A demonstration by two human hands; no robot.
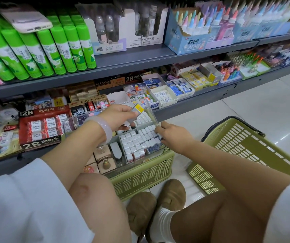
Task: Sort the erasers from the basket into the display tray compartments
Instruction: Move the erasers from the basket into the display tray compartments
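Note:
A clear display tray [154, 118] rests on top of a green basket [140, 174] in front of me. Its compartments hold several rows of white wrapped erasers [137, 142]. My left hand [118, 116] hovers over the tray's far side and grips a few erasers, the top one with a yellow label [139, 108]. My right hand [172, 133] reaches into the tray's right side, its fingertips pinching the erasers in the near right compartment. A pale bangle sits on my left wrist.
A second green basket [256, 146] lies tilted on the floor at the right. Small tan boxes [104, 158] sit in the left part of the first basket. Shelves behind hold eraser boxes [42, 127], green glue sticks [35, 51] and glue bottles. My knees and shoes are below.

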